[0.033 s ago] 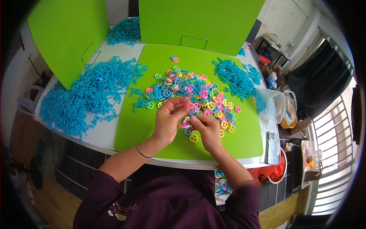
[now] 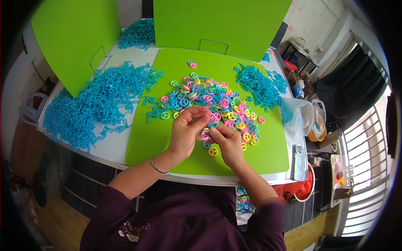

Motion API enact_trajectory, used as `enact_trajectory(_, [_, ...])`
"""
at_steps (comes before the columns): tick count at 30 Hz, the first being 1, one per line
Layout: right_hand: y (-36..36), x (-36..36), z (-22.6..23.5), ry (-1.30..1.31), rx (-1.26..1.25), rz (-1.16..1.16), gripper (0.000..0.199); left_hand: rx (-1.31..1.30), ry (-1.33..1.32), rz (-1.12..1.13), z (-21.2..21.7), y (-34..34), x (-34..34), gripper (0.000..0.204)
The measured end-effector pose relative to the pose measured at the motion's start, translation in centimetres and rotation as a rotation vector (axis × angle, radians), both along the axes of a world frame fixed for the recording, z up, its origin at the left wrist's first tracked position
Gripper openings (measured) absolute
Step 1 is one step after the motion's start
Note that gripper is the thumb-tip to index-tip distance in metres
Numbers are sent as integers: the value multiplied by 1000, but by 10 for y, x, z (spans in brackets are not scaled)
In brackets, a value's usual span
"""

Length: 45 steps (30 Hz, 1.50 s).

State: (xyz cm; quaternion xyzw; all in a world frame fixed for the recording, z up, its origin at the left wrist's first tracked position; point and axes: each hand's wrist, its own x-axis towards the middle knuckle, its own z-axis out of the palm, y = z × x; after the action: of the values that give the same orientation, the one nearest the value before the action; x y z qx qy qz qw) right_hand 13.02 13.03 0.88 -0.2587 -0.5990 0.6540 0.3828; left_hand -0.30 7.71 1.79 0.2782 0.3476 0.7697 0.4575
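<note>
My left hand (image 2: pixel 187 131) is closed in a pinch on a small pink plastic wheel (image 2: pixel 212 118) with spokes. Against that wheel, my right hand (image 2: pixel 228 144) pinches a small blue plastic piece (image 2: pixel 212 124), its shape mostly covered by fingers. Both hands meet just above the near side of a loose pile of pink, yellow, blue and green wheels (image 2: pixel 224 102). This pile lies on a green board (image 2: pixel 155 146). A yellow wheel (image 2: pixel 213 151) rests on the board between my wrists.
A large heap of blue forked pieces (image 2: pixel 96 100) covers the table's left; a smaller blue heap (image 2: pixel 257 85) lies right. Green panels (image 2: pixel 217 25) stand at the back and left. A phone (image 2: pixel 300 161) and a clear plastic bag (image 2: pixel 297 113) sit at the right edge.
</note>
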Motion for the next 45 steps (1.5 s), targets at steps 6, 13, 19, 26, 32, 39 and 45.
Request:
enact_trajectory(6, [3,2,-5,-89,225,-146,11,-37,261,0,2,1,-9,18])
enact_trajectory(13, [5,4,-3,-149,388,-154,13,-40,342,25,0,2,-12,14])
enact_trajectory(19, [9,8,-2,-173,426,-147,10,-45,301,22,0,0,-8,13])
enact_trajectory(26, [0,5,14,-319,891,-339,18,-18,407,18,-4,0,-11,10])
enact_trajectory(32, [-1,7,10,-345,1076,-425,25,-54,417,36,-2,-1,-7,8])
enact_trajectory(39, [0,9,11,-334,933,-366,28,50,441,-16,-4,0,-13,15])
enact_trajectory(45, [7,18,23,-365,1301,-532,32,-13,227,-136,19,0,-15,27])
